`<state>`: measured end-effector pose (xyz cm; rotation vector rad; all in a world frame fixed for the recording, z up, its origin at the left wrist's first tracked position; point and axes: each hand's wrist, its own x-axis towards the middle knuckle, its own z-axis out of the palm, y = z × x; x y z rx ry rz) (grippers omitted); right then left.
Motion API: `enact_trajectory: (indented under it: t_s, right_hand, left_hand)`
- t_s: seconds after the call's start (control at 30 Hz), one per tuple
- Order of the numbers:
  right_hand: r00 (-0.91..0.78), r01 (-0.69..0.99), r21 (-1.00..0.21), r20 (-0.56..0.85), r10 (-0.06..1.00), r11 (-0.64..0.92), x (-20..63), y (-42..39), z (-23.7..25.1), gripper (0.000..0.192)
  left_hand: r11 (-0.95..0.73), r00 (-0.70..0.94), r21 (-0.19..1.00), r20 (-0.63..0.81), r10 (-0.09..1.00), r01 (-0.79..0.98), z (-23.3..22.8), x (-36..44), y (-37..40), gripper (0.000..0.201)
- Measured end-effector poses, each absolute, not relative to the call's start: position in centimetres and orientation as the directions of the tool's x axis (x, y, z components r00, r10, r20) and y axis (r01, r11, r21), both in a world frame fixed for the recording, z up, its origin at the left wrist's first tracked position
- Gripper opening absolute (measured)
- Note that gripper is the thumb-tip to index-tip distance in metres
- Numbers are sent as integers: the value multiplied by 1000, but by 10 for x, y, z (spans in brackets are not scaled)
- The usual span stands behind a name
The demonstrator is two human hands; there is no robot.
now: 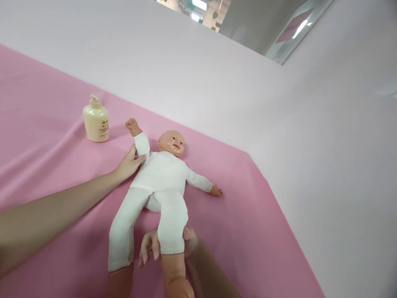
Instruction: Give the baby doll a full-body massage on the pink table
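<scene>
A baby doll (161, 171) with a white cloth body lies on its back on a pink sheet (238, 246), its head toward the wall. Its arms are spread, and its bare feet point toward me. My left hand (130, 162) is closed around the doll's upper arm at the left of the picture, the thumb near the shoulder. Under the doll's leg on the right side reaches my right hand (152, 245), its fingers curled round from beneath and showing between the two legs. Part of that palm is hidden behind the leg.
A pale yellow pump bottle (96, 121) stands on the sheet to the left of the doll's raised fist. White walls (205, 79) rise behind and to the right of the sheet. Above the back wall is a window or mirror (195, 1) showing ceiling lights.
</scene>
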<state>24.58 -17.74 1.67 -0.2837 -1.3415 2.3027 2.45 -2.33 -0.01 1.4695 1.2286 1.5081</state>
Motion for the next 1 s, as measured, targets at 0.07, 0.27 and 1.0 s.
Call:
enact_trajectory:
  t_s: [0.07,0.27,1.0]
  right_hand:
    - [-891,-304,-867,111,440,-396,246,-176,18,74]
    - [-886,-351,-827,142,441,-439,246,-175,11,78]
    - [-606,-508,-726,-82,791,-464,243,-169,22,72]
  left_hand:
    - [-350,-92,923,366,926,158,1,25,-25,41]
    - [-476,53,840,480,876,262,5,24,-28,35]
    - [-676,261,607,633,729,418,5,18,-30,41]
